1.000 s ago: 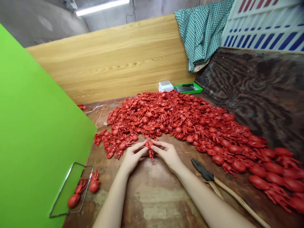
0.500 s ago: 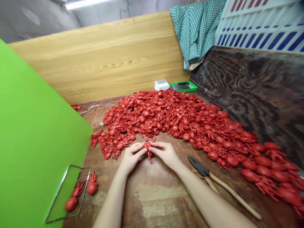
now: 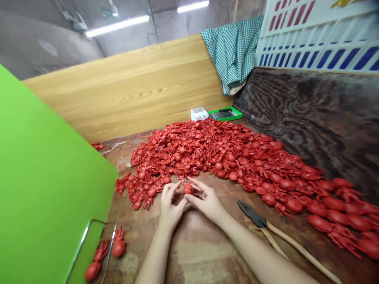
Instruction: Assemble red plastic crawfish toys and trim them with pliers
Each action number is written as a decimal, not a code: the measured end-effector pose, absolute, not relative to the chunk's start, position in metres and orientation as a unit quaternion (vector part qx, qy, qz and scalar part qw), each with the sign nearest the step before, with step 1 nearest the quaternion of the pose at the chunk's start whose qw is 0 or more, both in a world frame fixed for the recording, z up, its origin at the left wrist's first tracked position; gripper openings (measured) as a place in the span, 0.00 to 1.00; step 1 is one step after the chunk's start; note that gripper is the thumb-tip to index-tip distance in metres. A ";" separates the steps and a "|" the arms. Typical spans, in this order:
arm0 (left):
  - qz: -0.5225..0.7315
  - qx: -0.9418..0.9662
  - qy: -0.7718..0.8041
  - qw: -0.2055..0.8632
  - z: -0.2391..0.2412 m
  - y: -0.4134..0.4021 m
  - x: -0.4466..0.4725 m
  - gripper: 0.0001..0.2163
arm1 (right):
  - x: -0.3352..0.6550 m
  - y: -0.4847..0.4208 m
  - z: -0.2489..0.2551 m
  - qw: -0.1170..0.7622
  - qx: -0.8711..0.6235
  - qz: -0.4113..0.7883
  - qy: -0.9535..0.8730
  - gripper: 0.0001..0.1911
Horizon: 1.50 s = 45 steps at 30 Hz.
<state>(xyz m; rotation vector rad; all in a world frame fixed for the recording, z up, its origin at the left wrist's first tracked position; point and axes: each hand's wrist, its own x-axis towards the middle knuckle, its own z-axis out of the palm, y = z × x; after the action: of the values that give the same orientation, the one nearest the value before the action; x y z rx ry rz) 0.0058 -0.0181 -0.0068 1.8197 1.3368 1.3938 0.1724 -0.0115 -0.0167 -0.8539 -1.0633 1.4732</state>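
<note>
A worn brown wooden bench (image 3: 204, 254) is carrying a broad, sloping heap of glossy red plastic pieces (image 3: 225, 157). Black-headed pliers with long tan handles (image 3: 253, 215) are lying in front of the heap's right-hand part. The left hand (image 3: 171, 209) is keeping its grip spread, while the right hand (image 3: 209, 202) is pinching a round red plastic piece (image 3: 188, 189) between thumb and fingers. That piece, showing a dark seam, is sitting between both hands.

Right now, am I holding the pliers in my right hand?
No, the pliers lie on the table, apart from your right hand, which holds a red ball-shaped piece.
</note>
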 end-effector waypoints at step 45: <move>0.461 0.583 0.464 0.483 -0.005 -0.021 0.017 0.27 | 0.173 -0.014 -0.015 0.527 -0.261 0.658 -0.470 0.26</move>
<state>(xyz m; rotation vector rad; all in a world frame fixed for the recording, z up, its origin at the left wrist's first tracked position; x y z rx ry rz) 0.0170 -0.0210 -0.0050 1.4198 1.1304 1.1237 0.1729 -0.0135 -0.0150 -0.6230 -1.1243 1.5736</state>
